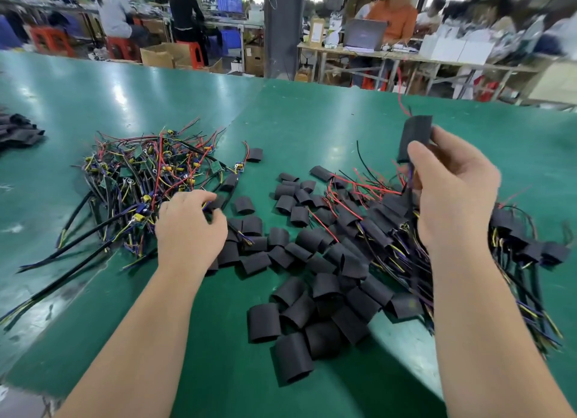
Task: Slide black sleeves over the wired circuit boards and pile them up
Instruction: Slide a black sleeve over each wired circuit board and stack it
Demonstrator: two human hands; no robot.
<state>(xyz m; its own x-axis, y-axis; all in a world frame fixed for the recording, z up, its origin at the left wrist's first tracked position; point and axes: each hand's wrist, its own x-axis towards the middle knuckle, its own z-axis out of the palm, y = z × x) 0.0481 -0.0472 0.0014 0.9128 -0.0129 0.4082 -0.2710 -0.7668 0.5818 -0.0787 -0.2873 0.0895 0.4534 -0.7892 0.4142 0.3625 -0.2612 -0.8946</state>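
My right hand [449,192] holds a sleeved board [415,136] upright above the table, fingers and thumb pinching its lower end; a red wire sticks out of its top. Below it lies the pile of sleeved boards [390,227] with red and black wires. My left hand [190,227] reaches down at the edge of the tangle of bare wired circuit boards [146,174], its curled fingertips on a loose black sleeve [215,203]. Several empty black sleeves [299,295] are scattered across the middle of the green table [312,120].
A small heap of black sleeves [18,130] lies at the far left edge. Long black cables [62,255] trail from the tangle toward the near left. Beyond the table's far edge people sit at other benches with boxes and red stools.
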